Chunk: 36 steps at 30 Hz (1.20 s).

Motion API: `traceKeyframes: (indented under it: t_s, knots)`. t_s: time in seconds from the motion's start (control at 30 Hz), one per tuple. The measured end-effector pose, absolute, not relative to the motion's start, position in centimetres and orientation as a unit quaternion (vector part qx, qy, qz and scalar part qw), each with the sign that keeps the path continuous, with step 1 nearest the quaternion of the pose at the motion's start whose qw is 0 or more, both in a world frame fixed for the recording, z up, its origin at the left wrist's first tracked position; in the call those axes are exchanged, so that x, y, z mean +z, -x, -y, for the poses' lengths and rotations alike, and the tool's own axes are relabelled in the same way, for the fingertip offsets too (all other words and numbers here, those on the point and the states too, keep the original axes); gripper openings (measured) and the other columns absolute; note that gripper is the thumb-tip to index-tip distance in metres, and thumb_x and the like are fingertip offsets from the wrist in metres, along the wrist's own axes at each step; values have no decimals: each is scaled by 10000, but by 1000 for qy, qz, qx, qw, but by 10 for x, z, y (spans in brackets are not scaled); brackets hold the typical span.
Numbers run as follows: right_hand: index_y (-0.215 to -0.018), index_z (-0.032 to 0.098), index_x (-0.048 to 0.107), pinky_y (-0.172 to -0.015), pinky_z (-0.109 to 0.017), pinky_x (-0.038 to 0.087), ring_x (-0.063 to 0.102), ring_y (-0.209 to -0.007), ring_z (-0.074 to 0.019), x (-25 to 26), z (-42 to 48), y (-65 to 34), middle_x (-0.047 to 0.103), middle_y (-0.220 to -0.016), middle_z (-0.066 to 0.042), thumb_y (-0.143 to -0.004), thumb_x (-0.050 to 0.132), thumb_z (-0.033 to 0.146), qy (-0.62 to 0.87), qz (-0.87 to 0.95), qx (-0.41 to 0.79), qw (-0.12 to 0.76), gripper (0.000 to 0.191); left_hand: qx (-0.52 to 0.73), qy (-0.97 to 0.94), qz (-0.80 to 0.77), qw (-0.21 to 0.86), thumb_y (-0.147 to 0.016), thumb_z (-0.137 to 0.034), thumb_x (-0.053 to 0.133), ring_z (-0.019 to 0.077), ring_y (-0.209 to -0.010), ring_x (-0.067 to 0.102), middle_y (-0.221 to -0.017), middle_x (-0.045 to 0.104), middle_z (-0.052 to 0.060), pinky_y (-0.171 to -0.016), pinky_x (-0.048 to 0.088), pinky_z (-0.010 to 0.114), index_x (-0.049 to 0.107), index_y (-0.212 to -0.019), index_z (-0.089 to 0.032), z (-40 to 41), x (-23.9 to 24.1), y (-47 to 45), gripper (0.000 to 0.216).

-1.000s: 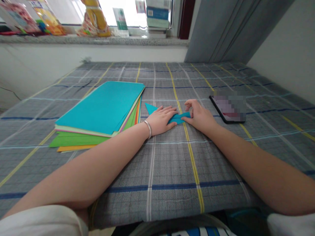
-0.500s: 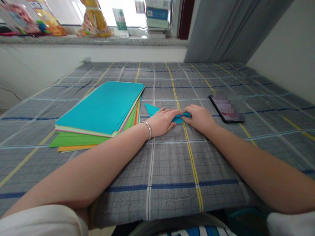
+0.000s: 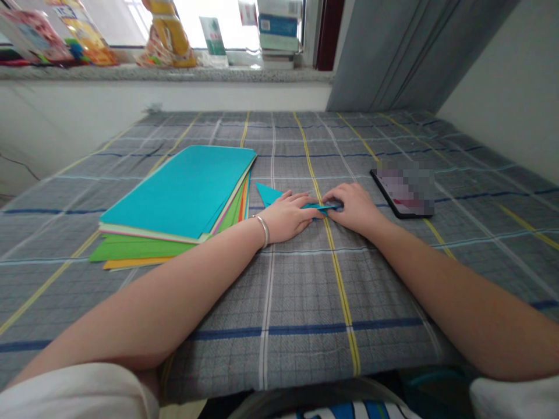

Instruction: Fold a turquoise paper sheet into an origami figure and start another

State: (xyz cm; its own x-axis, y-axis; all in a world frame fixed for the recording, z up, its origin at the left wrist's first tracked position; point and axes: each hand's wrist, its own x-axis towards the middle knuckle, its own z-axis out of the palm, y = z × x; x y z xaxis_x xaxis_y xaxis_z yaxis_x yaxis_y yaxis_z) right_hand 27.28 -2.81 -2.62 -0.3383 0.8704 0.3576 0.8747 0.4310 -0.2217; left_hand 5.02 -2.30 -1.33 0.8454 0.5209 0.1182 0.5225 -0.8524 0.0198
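A folded piece of blue paper (image 3: 267,194) lies on the plaid cloth, its pointed left end sticking out beyond my left hand (image 3: 290,216). That hand rests flat over the paper's middle with the fingers stretched out and the thumb apart, on the near side of a narrow fold. A silver bangle circles the wrist. At the paper's right end, my right hand (image 3: 351,208) is closed, pinching the tip between thumb and fingers. Both hands cover much of the paper, so its full shape is hidden.
Left of my hands lies a stack of coloured paper (image 3: 187,189), blue on top with green and orange edges below. A phone (image 3: 404,192) lies to the right on the plaid cloth (image 3: 301,291). Snack bags (image 3: 85,35) and books (image 3: 279,35) stand on the windowsill.
My right hand has shifted slightly right along the paper's tip. The fold between the hands looks narrower and flatter. My left thumb has moved a little to the right.
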Motion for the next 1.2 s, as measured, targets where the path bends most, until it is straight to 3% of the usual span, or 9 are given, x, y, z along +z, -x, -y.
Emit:
traceKeyframes:
  t_s: [0.13,0.3,0.47,0.77,0.93,1.07,1.2]
  knots:
    - [-1098,202,667,-1033,-493,408,552,-1186,-303,-34,22,-279,649,-1227,-118,-770,662,307,505,829,20,237,345,-49,961,271,-4,-1016,-244,359,320,-1423,355,-1497,434,100,-1129,290,614,514,-1376,-295,23,-11,-50,396]
    - [-1169,216,614,-1085,-577,352,486,-1295,-327,-36,25,-278,596,-1340,-115,-808,577,250,520,828,35,205,364,-40,962,270,7,-1018,-246,350,315,-1422,356,-1479,444,102,-1127,302,599,514,-1360,-282,24,-10,-51,381]
    - [-1247,266,582,-1119,-693,216,338,-1424,-357,-36,29,-277,491,-1482,-82,-817,501,171,563,808,48,167,448,-50,964,262,7,-1011,-230,359,324,-1416,365,-1452,466,120,-1118,311,605,543,-1308,-251,23,-11,-50,349]
    - [-1366,266,528,-1179,-623,143,232,-1478,-321,-26,31,-273,387,-1565,-55,-791,440,106,602,783,92,125,603,-41,967,249,-28,-998,-197,387,360,-1436,319,-1529,402,109,-1096,295,672,555,-1219,-213,20,-11,-49,279]
    - [-1194,232,654,-1184,-573,169,273,-1468,-285,-25,29,-280,463,-1513,-66,-783,414,84,595,773,135,171,499,-35,962,258,-83,-998,-179,389,332,-1473,258,-1564,357,111,-1114,227,698,566,-1108,-185,21,-8,-48,208]
    - [-901,231,708,-1149,-578,242,384,-1404,-304,-27,23,-282,582,-1389,-81,-894,447,283,587,765,145,220,266,-34,953,267,-142,-1012,-227,388,305,-1493,215,-1588,317,94,-1132,160,697,569,-1005,-183,19,-4,-47,186]
    - [-765,227,664,-1082,-552,343,513,-1275,-311,-30,20,-277,623,-1301,-107,-848,576,381,582,769,111,242,196,-49,934,293,-200,-1026,-276,349,261,-1497,217,-1581,340,43,-1165,98,663,551,-960,-203,19,-3,-47,224]
